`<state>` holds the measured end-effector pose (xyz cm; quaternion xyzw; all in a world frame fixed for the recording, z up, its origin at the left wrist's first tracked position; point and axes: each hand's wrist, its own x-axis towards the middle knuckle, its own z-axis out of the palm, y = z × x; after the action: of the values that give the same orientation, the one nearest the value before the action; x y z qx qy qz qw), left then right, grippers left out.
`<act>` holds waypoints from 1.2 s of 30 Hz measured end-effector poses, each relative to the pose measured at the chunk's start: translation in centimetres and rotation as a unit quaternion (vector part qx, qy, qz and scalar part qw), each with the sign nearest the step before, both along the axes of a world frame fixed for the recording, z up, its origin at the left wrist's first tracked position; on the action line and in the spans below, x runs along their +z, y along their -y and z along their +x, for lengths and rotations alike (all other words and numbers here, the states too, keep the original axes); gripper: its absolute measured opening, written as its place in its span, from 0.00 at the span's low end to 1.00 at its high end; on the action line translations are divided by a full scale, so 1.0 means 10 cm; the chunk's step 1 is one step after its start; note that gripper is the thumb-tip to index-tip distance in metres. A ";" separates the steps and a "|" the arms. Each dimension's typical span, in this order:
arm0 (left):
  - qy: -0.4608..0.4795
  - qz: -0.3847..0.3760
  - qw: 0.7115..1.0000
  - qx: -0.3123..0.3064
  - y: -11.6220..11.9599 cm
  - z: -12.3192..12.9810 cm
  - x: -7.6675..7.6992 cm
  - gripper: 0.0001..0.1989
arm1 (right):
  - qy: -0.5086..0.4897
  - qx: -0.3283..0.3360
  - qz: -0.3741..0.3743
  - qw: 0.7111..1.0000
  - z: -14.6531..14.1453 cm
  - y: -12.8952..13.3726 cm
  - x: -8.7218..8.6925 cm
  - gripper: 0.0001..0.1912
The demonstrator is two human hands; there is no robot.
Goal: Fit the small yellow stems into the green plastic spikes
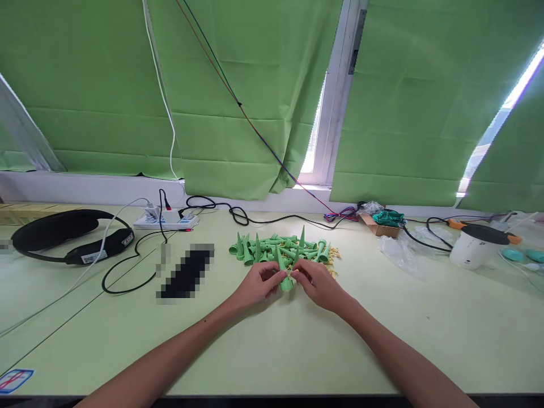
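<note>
Your left hand (260, 281) pinches a green cone (287, 284); your right hand (318, 281) is beside it, its grip impossible to tell.

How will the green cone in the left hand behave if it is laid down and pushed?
The green cone would probably roll in a curve, being round and tapered. It looks fairly stiff, since no bend shows in it.

Cones (287, 283): smooth green plastic. Blinds (255, 68): matt, creased cloth. Tabletop (331, 351) was smooth, faintly glossy. Box (385, 230) appeared cardboard.
</note>
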<state>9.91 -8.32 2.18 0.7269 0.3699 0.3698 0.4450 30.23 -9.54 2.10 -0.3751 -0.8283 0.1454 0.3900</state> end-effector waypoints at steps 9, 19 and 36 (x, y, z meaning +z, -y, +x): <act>0.011 0.009 1.000 -0.025 0.00 -0.02 0.00 0.17 | 0.003 0.002 -0.022 1.000 0.00 0.00 0.01 0.11; 0.032 -0.012 0.997 -0.065 0.01 -0.03 0.03 0.17 | 0.001 0.004 -0.029 1.000 0.00 -0.01 -0.01 0.12; -0.008 0.097 0.995 0.013 0.05 0.02 0.02 0.16 | 0.042 -0.021 -0.033 0.998 0.02 -0.03 -0.02 0.17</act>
<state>10.12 -8.85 2.33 0.7647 0.3455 0.4035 0.3648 30.43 -9.26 1.90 -0.4106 -0.8309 0.1483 0.3450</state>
